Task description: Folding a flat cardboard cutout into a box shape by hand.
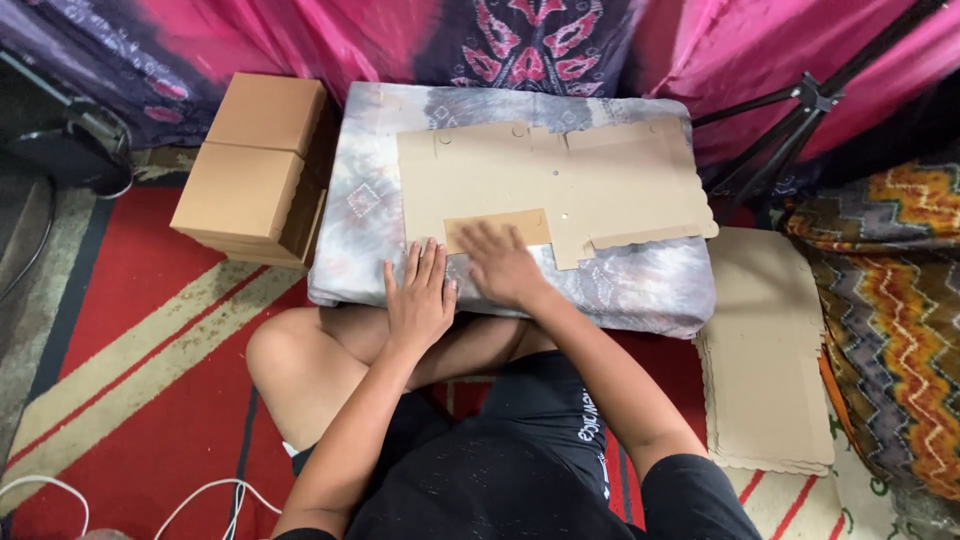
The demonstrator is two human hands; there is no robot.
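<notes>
Cardboard blank (555, 190) flat on cloth-covered bench (640, 275), left hand (420, 295) flat, fingers together, at its near edge, right hand (500, 262) spread, pressing folded flap (497, 230), folded boxes (255, 165) left, blank stack (765, 350) right

Under the fingers (425, 262): a low table (640, 285) draped in grey tie-dye cloth, bearing a flat cardboard sheet (560, 185) just beyond the fingertips. Beneath it, a red striped rug (140, 330). Left of the fingers, folded boxes (250, 165); far right, stacked flat cardboard (765, 350).
</notes>
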